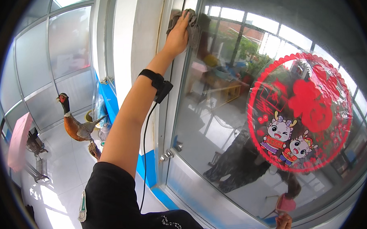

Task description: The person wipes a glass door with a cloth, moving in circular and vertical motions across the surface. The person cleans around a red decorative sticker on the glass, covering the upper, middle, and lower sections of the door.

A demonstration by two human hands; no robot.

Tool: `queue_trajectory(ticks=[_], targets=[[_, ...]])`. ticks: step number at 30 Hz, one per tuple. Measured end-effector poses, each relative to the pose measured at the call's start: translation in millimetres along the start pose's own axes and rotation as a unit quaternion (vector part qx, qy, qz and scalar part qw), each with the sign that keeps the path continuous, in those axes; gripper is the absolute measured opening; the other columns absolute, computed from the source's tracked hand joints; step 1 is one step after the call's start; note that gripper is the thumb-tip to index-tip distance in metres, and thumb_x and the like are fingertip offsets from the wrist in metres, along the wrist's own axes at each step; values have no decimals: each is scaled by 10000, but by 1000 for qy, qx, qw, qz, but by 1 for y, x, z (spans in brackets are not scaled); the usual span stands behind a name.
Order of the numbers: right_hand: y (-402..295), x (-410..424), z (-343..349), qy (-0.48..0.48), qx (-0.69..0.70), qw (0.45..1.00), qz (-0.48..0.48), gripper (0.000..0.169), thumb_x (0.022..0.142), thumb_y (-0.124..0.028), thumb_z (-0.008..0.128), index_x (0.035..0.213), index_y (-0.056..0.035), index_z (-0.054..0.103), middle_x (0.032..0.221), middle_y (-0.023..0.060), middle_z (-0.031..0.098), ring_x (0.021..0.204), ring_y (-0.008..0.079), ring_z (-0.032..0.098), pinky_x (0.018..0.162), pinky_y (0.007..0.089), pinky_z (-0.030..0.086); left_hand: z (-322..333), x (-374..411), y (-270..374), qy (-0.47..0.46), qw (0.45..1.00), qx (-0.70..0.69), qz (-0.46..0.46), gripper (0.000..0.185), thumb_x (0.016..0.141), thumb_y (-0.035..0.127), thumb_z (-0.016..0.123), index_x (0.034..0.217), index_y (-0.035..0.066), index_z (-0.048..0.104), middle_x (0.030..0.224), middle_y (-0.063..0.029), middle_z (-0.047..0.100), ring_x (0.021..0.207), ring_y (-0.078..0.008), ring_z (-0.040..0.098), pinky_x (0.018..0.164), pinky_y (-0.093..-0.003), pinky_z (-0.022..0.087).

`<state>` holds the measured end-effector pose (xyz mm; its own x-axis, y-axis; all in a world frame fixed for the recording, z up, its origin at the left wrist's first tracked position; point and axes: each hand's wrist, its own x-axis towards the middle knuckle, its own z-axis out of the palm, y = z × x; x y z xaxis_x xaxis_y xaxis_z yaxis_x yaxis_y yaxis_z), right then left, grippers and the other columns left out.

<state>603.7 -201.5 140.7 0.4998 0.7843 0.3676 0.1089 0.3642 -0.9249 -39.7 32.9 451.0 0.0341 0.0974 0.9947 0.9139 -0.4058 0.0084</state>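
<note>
My left hand [177, 36], at the top of the view, presses a grey-brown cloth [194, 26] against the metal frame [177, 75] and the edge of a glass door pane. The arm is stretched out and wears a black strap with a small device [161, 86] and a cable. My right hand [283, 223] is low at the right, by the bottom of the pane, with its fingers curled; I cannot tell whether it holds anything. A round red festive sticker [316, 103] with two cartoon figures is on the glass [202, 120].
A round metal doorknob [166, 156] sits on the frame. At left, a mounted pheasant [76, 127] stands near bottles [104, 131] by the wall. A pink block-like object [19, 141] is at far left. Frosted panels [70, 39] stand behind the tiled floor [64, 179].
</note>
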Motion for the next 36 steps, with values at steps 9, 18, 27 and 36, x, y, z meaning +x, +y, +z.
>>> queue_trajectory(ticks=[9, 18, 27, 36], targets=[[26, 6, -32, -33, 40, 999, 5, 249, 929, -292, 603, 957, -47, 638, 881, 67, 645, 788, 155, 596, 749, 294, 501, -19, -92, 17, -67, 996, 55, -27, 605, 841, -102, 420, 1418, 73, 371, 1504, -155, 302, 1335, -356, 356, 1084, -389, 344], [26, -6, -22, 44, 45, 998, 4, 206, 931, -202, 604, 954, -1, 644, 863, 104, 661, 765, 175, 617, 701, 307, 538, -52, -4, -2, -36, 898, 420, 125, 482, 851, 32, 492, 1332, 44, 478, 1480, -102, 346, 1274, -308, 427, 1053, -376, 384], [23, 6, 4, 47, -16, 998, -22, 293, 925, -349, 613, 997, -65, 622, 940, 66, 643, 830, 156, 595, 768, 293, 500, -32, 96, -21, 59, 900, 404, 153, 471, 828, 27, 512, 1298, 57, 520, 1468, -73, 374, 1278, -280, 442, 974, -353, 460], [15, 1, 27, 51, -14, 999, 5, 294, 924, -353, 615, 1004, -70, 619, 956, 64, 641, 850, 155, 593, 781, 292, 497, -23, 208, -40, 150, 855, 469, 166, 409, 875, 116, 478, 1255, -26, 528, 1397, -198, 438, 1320, -336, 380, 1101, -362, 312]])
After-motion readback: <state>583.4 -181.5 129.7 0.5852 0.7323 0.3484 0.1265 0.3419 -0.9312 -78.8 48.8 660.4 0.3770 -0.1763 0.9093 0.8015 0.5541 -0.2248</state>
